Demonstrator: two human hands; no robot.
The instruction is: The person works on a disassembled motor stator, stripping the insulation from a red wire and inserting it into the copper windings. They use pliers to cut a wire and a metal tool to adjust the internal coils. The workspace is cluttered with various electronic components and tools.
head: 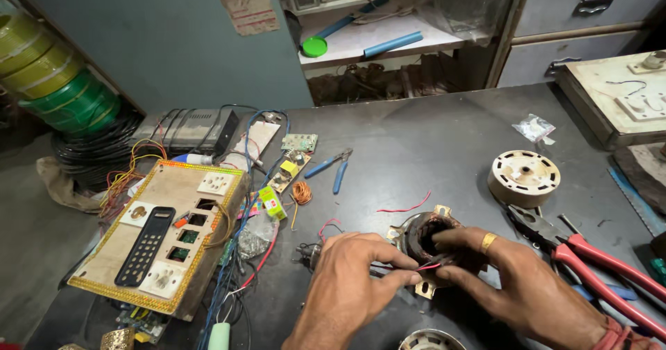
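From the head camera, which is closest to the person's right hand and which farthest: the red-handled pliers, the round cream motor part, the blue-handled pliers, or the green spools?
Measured from the right hand:
1. Red-handled pliers, right beside it, to its right.
2. Round cream motor part, just beyond it on the table.
3. Blue-handled pliers, across the table, left of centre.
4. Green spools, far left, off the table.

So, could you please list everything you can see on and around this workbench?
motor stator: one, brown windings, under both hands
thin wire: one, red, pinched between the hands
pliers: one pair, red handles, right of the stator
round motor part: one, cream, behind the pliers
small pliers: one pair, blue handles, mid-table
switch board: one, beige, left side
wire coils: several, green and yellow, far left
table: one, dark
left hand: one, on the wire
right hand: one, gold ring, on the stator
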